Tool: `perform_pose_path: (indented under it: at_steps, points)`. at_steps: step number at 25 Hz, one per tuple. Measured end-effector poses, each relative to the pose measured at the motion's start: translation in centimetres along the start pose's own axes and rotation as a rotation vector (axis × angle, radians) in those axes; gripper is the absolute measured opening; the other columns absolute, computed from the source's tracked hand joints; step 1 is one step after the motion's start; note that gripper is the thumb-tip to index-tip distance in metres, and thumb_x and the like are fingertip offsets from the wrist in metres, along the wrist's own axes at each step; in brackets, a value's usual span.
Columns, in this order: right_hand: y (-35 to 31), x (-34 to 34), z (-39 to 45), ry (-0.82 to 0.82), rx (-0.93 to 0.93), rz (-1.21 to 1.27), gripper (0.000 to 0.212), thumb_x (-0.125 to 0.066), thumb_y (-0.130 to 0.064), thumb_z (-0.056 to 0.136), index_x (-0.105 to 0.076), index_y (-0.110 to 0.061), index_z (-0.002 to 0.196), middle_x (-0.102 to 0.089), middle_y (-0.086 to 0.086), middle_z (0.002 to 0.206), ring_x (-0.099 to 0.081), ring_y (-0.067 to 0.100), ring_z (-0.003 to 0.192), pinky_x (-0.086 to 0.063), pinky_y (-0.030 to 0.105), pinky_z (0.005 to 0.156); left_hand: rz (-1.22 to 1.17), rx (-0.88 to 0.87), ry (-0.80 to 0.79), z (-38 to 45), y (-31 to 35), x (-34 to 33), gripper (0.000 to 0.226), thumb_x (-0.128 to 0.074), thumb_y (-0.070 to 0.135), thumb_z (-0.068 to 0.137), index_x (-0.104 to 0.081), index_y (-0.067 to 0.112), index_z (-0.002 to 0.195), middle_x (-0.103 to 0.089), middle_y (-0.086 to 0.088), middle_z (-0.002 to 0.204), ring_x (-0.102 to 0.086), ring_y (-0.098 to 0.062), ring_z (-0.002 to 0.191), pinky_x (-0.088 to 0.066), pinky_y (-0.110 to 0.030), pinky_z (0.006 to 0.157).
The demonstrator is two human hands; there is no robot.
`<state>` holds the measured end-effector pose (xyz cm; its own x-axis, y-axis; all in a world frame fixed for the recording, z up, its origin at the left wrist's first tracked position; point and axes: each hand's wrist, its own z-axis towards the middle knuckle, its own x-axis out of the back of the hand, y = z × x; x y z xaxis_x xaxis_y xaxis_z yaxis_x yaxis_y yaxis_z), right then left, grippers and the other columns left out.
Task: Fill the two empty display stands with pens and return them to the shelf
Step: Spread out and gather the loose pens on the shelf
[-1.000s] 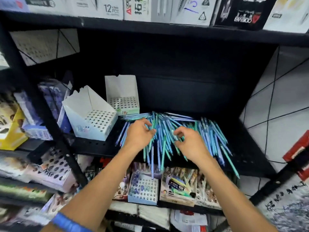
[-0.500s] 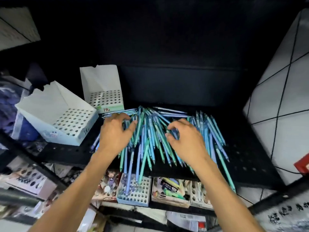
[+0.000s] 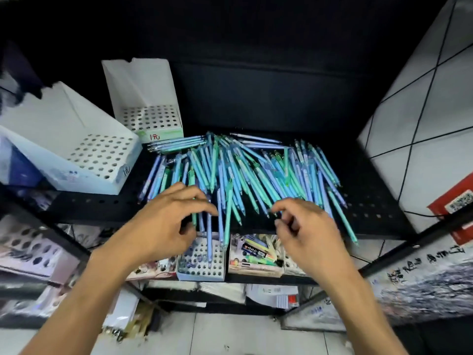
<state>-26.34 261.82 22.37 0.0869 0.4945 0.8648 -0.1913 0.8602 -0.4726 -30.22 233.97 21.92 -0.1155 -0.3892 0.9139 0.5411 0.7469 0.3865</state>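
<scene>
A loose pile of blue and green pens (image 3: 243,170) lies across the black perforated shelf (image 3: 371,206). Two empty white display stands with hole grids stand at the shelf's left: a larger one (image 3: 84,155) angled in front, a smaller one (image 3: 148,116) behind it. My left hand (image 3: 163,221) is at the pile's front edge, its fingers and thumb curled round a few pens that hang over the shelf lip. My right hand (image 3: 304,226) hovers at the front right of the pile, fingers curled by the pen tips. Whether the right hand grips any pen is unclear.
Below the shelf lip sits a lower shelf with a small perforated box (image 3: 201,262) and trays of mixed stationery (image 3: 256,254). More holed stands (image 3: 28,249) fill the rack on the left. A tiled wall (image 3: 422,111) and a red sign (image 3: 458,201) bound the right.
Both hands have drawn back from the middle of the pile to its front edge, dragging pens toward the shelf lip. The camera has tilted down and moved closer.
</scene>
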Motion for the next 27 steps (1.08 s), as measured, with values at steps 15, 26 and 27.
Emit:
perform_pose_path:
  at_steps: [15, 26, 27]
  points:
    - [-6.7, -4.1, 3.1, -0.093, 0.023, -0.072, 0.011, -0.059, -0.037, 0.096, -0.062, -0.030, 0.088, -0.055, -0.016, 0.068, -0.048, -0.005, 0.057, -0.026, 0.011, 0.053, -0.347, -0.114, 0.217, 0.7, -0.6, -1.6, 0.029, -0.062, 0.043, 0.088, -0.071, 0.037, 0.116, -0.062, 0.022, 0.114, -0.057, -0.007, 0.110, -0.048, -0.031, 0.098]
    - [-9.9, -4.4, 3.6, -0.098, -0.049, -0.260, 0.009, -0.061, -0.010, 0.091, -0.063, -0.012, 0.099, -0.069, 0.004, 0.088, -0.066, 0.023, 0.081, -0.058, 0.037, 0.074, -0.586, 0.551, 0.759, 6.6, -2.4, 2.9, 0.020, -0.069, 0.023, 0.093, -0.074, 0.008, 0.104, -0.070, 0.002, 0.088, -0.066, -0.018, 0.088, -0.049, -0.026, 0.081]
    - [-9.8, -4.3, 3.6, -0.101, -0.057, -0.243, 0.012, -0.061, -0.008, 0.090, -0.063, -0.012, 0.101, -0.069, 0.005, 0.089, -0.066, 0.024, 0.081, -0.057, 0.037, 0.075, -0.552, 0.616, 0.748, 6.4, -3.2, 2.9, 0.022, -0.069, 0.024, 0.092, -0.074, 0.006, 0.105, -0.071, -0.003, 0.092, -0.066, -0.020, 0.090, -0.047, -0.026, 0.082]
